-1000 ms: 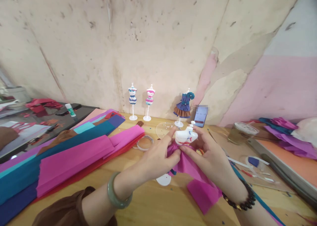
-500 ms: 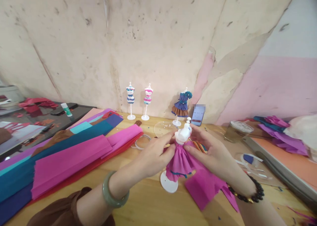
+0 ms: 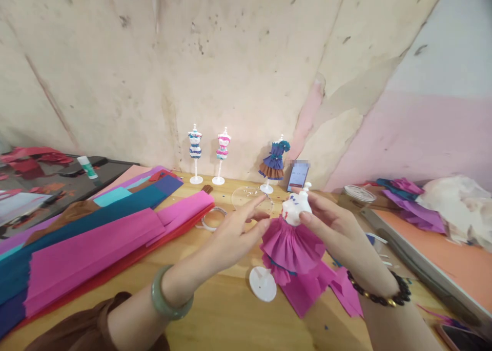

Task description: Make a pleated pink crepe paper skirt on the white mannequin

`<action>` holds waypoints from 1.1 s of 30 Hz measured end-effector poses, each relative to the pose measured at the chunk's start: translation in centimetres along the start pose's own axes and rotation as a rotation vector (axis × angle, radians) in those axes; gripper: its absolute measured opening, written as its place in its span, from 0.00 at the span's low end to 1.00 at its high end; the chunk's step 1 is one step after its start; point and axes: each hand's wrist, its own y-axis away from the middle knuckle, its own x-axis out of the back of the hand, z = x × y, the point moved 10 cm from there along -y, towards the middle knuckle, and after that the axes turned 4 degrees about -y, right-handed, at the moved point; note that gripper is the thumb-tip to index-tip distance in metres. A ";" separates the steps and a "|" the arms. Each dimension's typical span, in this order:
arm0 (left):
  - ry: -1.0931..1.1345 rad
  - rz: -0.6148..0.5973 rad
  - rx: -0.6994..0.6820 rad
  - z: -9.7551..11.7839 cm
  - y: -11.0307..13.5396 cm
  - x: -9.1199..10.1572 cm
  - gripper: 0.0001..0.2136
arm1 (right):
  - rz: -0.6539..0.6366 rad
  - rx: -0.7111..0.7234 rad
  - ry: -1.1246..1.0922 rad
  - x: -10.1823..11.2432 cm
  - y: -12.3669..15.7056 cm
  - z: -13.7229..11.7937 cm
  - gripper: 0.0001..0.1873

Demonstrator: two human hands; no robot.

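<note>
A small white dress-form mannequin (image 3: 295,208) tilts to the right above the table, dressed in a gathered magenta paper skirt (image 3: 294,247) with a teal layer showing beneath. My right hand (image 3: 335,227) grips its torso from the right, thumb across the front and fingers behind. Just left of the skirt is my left hand (image 3: 237,234), fingers apart and holding nothing; its fingertips come close to the skirt's edge. The round white stand base (image 3: 263,284) shows below. Magenta paper pieces (image 3: 303,292) lie under the skirt.
Folded coloured paper (image 3: 96,243) covers the left side. Two mini mannequins (image 3: 195,151) and one in a blue-brown dress (image 3: 273,161) stand by the wall, near a propped phone (image 3: 298,177). A clear dish (image 3: 248,198) and tape roll (image 3: 214,219) lie mid-table. An orange-topped board (image 3: 434,253) is at right.
My left hand has come off the skirt's waist and moved left. The mannequin, in my right hand, has tilted further right, and its skirt spreads wider. The whole view has shifted slightly.
</note>
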 end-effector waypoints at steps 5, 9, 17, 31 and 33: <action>0.027 0.055 0.021 -1.0 -0.8 0.8 0.26 | -0.055 -0.021 -0.126 0.8 -0.2 1.1 0.26; 0.034 0.048 0.031 -1.1 -0.8 0.6 0.24 | -0.130 -0.091 -0.287 0.5 0.1 2.5 0.27; -0.079 -0.182 0.102 -2.2 -0.9 -1.5 0.12 | -0.167 -0.161 -0.584 -0.8 0.1 4.3 0.33; 0.243 -0.731 0.275 -5.5 2.2 -9.5 0.18 | 0.163 -0.079 -0.688 2.9 -2.3 8.4 0.35; 0.250 -0.664 0.245 -6.0 1.5 -9.4 0.17 | 0.159 -0.096 -0.760 2.7 -2.5 9.1 0.34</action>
